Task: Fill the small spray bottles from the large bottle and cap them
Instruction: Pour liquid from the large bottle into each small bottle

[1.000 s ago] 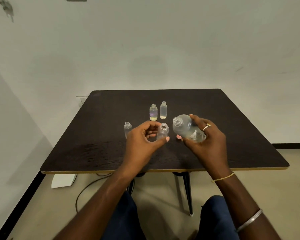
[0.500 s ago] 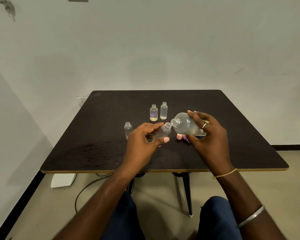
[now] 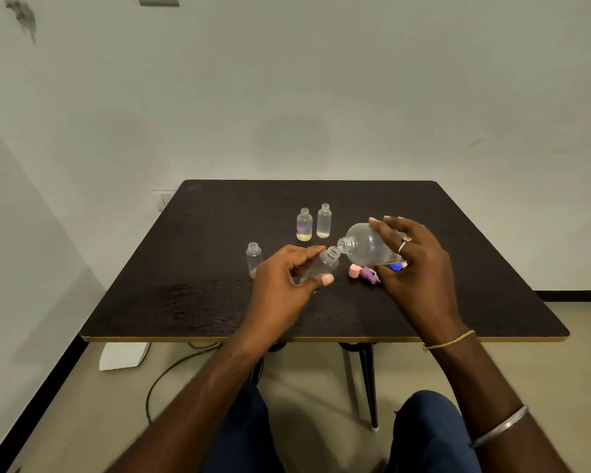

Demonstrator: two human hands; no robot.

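My right hand grips the large clear bottle, tipped on its side with its open neck pointing left. My left hand holds a small clear bottle tilted to the right, its mouth touching the large bottle's neck. Another uncapped small bottle stands upright left of my left hand. Two more uncapped small bottles stand further back, each with a little liquid at the bottom. Loose caps lie under the large bottle: a pink cap, a purple cap and a blue cap.
The dark square table stands against a white wall. Below its front edge are my knees, a black table leg, a cable and a white object on the floor at the left.
The large bottle has tipped from slanted to nearly horizontal. The small bottle in my left hand has tilted right, and its mouth has met the large bottle's neck.
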